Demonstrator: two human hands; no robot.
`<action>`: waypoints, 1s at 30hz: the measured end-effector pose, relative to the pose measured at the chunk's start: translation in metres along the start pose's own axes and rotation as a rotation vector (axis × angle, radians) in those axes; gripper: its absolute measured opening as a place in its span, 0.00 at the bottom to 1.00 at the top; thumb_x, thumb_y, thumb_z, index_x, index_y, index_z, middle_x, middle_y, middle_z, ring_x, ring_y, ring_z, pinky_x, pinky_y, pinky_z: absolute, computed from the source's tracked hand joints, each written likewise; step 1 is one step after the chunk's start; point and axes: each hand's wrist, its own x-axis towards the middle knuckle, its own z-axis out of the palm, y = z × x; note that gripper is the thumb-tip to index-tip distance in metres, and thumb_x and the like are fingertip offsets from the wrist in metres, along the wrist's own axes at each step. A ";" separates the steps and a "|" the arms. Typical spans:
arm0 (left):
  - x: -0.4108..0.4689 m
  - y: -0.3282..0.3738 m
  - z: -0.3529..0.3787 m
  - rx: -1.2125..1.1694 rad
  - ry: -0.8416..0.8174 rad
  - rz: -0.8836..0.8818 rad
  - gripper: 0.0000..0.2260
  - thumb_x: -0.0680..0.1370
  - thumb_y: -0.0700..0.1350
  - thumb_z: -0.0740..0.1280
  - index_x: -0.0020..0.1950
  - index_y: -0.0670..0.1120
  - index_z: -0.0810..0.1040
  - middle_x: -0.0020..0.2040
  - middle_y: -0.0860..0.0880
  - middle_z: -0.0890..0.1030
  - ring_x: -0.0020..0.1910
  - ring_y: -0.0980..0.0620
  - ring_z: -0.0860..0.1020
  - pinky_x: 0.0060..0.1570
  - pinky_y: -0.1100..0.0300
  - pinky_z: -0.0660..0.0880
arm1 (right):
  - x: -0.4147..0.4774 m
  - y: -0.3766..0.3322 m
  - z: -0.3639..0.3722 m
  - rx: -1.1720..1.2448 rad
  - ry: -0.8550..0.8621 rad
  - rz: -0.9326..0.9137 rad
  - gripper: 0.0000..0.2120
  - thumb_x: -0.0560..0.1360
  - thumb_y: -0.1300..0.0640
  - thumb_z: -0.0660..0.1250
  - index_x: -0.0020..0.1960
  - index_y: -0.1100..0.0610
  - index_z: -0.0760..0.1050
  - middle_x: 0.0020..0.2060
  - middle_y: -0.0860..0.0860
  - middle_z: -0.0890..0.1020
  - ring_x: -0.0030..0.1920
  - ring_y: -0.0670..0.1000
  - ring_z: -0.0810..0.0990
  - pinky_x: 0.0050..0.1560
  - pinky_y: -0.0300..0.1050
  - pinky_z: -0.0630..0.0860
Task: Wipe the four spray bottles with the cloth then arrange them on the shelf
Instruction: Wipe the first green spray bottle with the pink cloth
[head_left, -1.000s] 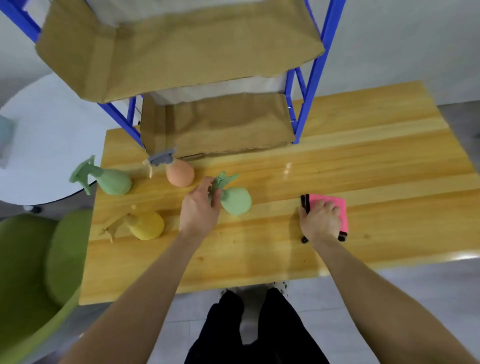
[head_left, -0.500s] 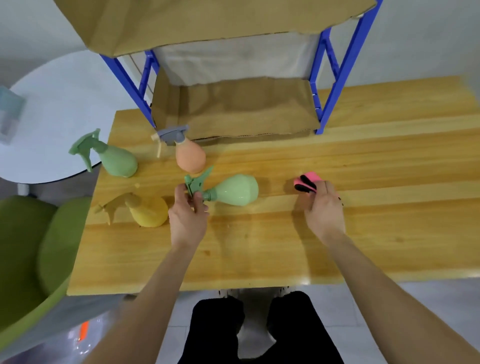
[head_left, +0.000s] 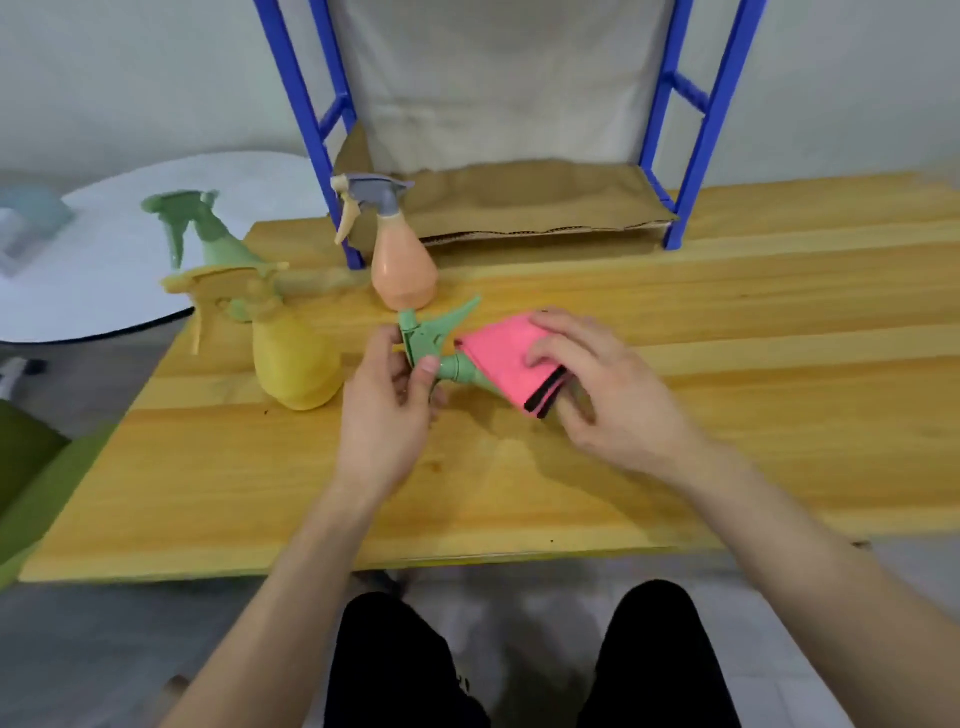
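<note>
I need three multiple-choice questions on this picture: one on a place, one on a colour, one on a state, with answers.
1. Where is the orange bottle? A. On the shelf. B. On the table beside a shelf leg. C. On the floor.
2. What colour is the cloth? A. White. B. Blue. C. Pink.
3. How is the held green bottle? A. Upright. B. On its side. C. Upside down.
B: beside the leg. C: pink. B: sprayer in the left hand, cloth-wrapped body sideways in the right hand.
</note>
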 end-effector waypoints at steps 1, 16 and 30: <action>-0.009 -0.002 -0.001 -0.028 0.005 0.012 0.07 0.87 0.41 0.66 0.63 0.50 0.72 0.45 0.51 0.87 0.37 0.51 0.87 0.36 0.53 0.84 | -0.009 -0.006 0.000 -0.018 0.004 -0.004 0.16 0.75 0.57 0.68 0.63 0.54 0.77 0.73 0.53 0.76 0.77 0.55 0.72 0.77 0.60 0.68; -0.068 0.026 -0.012 -0.035 0.077 0.098 0.06 0.87 0.48 0.66 0.64 0.54 0.74 0.50 0.56 0.85 0.36 0.52 0.84 0.41 0.39 0.84 | -0.025 -0.069 0.015 -0.399 0.008 0.076 0.25 0.88 0.44 0.51 0.77 0.54 0.73 0.72 0.52 0.79 0.72 0.56 0.75 0.74 0.56 0.69; -0.043 0.024 -0.003 0.079 0.109 0.151 0.08 0.86 0.45 0.69 0.65 0.50 0.76 0.51 0.55 0.87 0.35 0.57 0.85 0.34 0.54 0.81 | -0.020 -0.051 0.020 -0.021 0.163 -0.013 0.17 0.88 0.51 0.61 0.74 0.52 0.79 0.71 0.46 0.81 0.75 0.47 0.74 0.80 0.50 0.65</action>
